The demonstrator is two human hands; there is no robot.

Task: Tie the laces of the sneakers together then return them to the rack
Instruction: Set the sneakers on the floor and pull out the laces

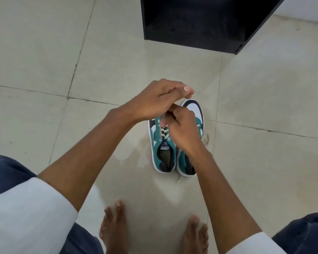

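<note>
Tying is the job right now, so both hands meet just above the sneakers (174, 143). The two shoes stand side by side on the floor (44, 52), touching, toes pointing away from the person — that way a lace from each shoe can reach the other.

The left hand (160, 99) is curled shut over the top, and a pale lace (162, 125) runs up from the left shoe into it. The right hand (182, 127) is closed too, fingers pinched in under the left hand. It seems to grip a lace as well, but the lace there is hidden, so I cannot tell for sure.

No finished knot shows yet. I think the person is in the middle of making it.

The black rack (191, 33) waits further ahead on the floor, open side facing the shoes — an easy spot to put them back later. Bare feet (114, 226) stand near, close to the heels.
</note>
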